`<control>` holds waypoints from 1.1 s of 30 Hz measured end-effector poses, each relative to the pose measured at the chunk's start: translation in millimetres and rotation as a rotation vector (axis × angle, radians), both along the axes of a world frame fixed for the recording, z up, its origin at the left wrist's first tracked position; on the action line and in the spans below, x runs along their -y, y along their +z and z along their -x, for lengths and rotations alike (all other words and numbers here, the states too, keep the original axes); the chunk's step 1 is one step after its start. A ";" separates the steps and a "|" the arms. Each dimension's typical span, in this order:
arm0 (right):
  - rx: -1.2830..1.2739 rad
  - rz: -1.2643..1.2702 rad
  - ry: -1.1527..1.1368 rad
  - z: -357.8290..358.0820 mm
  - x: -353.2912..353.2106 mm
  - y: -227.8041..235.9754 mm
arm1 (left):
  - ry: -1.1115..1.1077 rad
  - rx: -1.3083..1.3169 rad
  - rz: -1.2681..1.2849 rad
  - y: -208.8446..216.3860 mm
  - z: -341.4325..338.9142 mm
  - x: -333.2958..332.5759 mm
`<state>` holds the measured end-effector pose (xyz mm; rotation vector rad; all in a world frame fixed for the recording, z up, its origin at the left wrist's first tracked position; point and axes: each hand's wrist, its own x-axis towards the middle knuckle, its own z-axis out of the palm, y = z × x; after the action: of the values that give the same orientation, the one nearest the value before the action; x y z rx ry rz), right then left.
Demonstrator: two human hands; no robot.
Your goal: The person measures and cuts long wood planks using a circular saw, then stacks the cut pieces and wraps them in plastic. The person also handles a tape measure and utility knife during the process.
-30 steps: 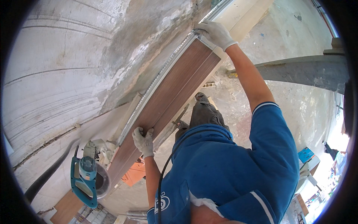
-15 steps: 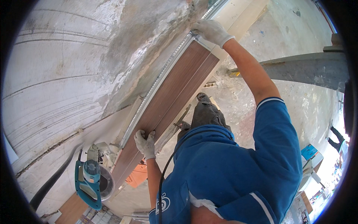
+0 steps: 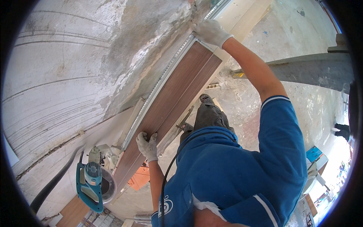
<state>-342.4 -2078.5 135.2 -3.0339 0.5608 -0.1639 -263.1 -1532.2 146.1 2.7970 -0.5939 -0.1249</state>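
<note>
A long reddish-brown wood-look panel [image 3: 170, 96] slants from lower left to upper right, with a perforated light metal strip [image 3: 159, 83] along its wall-side edge. My gloved left hand [image 3: 148, 146] lies on the panel's lower part, thumb and fingers apart. At the panel's upper end, my gloved right hand [image 3: 213, 33] reaches over the metal strip. Its fingers are blurred and partly hidden, so their grip cannot be made out. Beyond that hand, more metal strip [image 3: 217, 10] continues toward the top.
A teal power saw [image 3: 90, 183] with a clear round guard stands lower left, beside a dark hose [image 3: 56, 179]. An orange object [image 3: 139, 178] sits beneath the panel. The stained wall [image 3: 68, 64] runs along the left; a grey beam [image 3: 302, 70] crosses at right.
My right hand has shifted slightly along the panel's end and is more blurred. My left hand stays in place. A person at the far right has moved farther toward the picture's rim.
</note>
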 end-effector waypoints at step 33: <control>0.078 -0.138 -0.110 -3.1 2.1 -7.7 | 0.088 -0.044 0.026 4.8 3.4 -0.2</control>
<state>-339.2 -2080.7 127.5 -2.8509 0.7026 -0.2364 -266.6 -1532.0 151.0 2.7825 -0.4586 -0.1589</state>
